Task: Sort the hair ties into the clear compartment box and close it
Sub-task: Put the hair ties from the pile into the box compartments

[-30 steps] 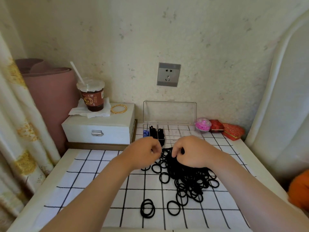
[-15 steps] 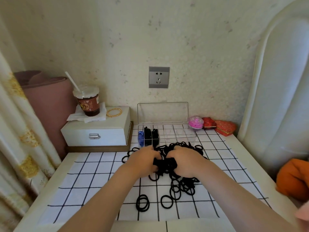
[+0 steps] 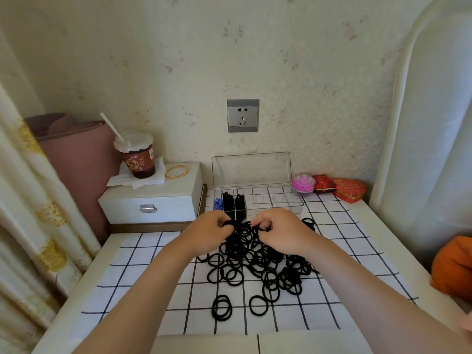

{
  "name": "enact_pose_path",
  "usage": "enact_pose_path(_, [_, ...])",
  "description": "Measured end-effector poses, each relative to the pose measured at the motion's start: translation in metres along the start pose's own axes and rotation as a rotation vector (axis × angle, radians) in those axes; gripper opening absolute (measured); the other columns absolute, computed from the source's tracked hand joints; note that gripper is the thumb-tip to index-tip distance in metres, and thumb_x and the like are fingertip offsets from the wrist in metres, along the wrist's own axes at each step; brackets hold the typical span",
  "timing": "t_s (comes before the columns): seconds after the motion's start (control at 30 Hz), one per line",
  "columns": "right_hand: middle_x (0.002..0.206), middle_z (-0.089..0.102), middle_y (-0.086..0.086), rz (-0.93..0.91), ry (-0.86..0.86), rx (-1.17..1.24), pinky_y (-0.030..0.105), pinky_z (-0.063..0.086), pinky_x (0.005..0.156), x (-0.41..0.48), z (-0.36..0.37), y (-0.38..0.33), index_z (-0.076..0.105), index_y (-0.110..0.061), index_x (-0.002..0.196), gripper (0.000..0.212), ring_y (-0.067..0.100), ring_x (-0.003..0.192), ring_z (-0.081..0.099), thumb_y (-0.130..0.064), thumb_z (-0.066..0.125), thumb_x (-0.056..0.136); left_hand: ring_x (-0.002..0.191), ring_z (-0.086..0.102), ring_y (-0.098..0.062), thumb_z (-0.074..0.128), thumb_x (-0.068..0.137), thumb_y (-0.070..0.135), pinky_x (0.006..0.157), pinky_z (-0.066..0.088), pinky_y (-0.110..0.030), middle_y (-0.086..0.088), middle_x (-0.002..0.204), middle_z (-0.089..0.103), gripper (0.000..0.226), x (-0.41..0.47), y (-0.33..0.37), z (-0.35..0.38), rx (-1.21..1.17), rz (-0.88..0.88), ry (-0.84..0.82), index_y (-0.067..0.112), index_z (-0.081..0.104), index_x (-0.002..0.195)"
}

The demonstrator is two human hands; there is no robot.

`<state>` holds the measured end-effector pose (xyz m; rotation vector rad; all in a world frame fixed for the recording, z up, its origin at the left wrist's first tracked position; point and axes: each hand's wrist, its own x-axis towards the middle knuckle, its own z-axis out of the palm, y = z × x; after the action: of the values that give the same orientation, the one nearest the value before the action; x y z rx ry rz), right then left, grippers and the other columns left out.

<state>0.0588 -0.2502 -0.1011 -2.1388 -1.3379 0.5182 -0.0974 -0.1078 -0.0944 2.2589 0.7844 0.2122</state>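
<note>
A heap of black hair ties [image 3: 258,261] lies on the grid-patterned mat [image 3: 143,282] in the middle of the table. My left hand [image 3: 210,232] and my right hand [image 3: 281,231] sit at the heap's far edge, each with curled fingers pinching black ties. Just behind them stands the clear compartment box [image 3: 278,200], its lid [image 3: 251,169] upright against the wall. Its left compartments hold blue and black ties; the right ones look empty.
A white jewellery box [image 3: 153,200] at the left carries a lidded drink cup [image 3: 136,154] on tissue and gold bangles [image 3: 177,171]. A pink ball [image 3: 303,182] and red boxes [image 3: 339,187] sit at the back right. An orange object [image 3: 452,267] lies off the right edge.
Both hands stayed at the far edge of the heap, working black ties between the fingers; the bunch stretched between them half a second ago is gone. The camera shifted.
</note>
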Motion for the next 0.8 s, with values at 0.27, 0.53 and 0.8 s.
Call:
enact_pose_path(0.27, [0.109,0.065,-0.015,0.035,0.007,-0.027,0.021,0.048,0.090,0.005,-0.005,0.002,0.073,-0.030,0.110,0.030,0.003,0.099,0.061,-0.017,0.062,0.086,0.094,0.069,-0.014,0.063,0.093,0.018,0.089,0.056,-0.030,0.003,0.097,0.074,0.018,-0.001,-0.001,0.003,-0.229,-0.078,-0.048,0.022,0.072,0.109])
enact_pose_path(0.53, [0.091,0.073,-0.009,-0.015,0.013,0.078,0.028,0.056,0.079,0.010,-0.003,-0.004,0.075,-0.033,0.093,0.028,0.009,0.078,0.070,-0.011,0.058,0.093,0.090,0.064,-0.004,0.057,0.089,0.001,0.079,0.048,-0.017,0.008,0.101,0.070,0.033,0.002,-0.004,-0.004,-0.227,-0.094,-0.015,0.030,0.073,0.095])
enact_pose_path(0.8, [0.080,0.063,-0.006,-0.021,-0.086,-0.265,0.020,0.044,0.064,0.025,0.021,-0.016,0.075,-0.016,0.096,0.013,0.011,0.075,0.060,-0.024,0.071,0.086,0.073,0.057,-0.007,0.059,0.088,0.003,0.066,0.049,-0.021,0.006,0.084,0.062,0.033,0.004,-0.009,-0.001,-0.181,-0.081,-0.036,0.029,0.072,0.105])
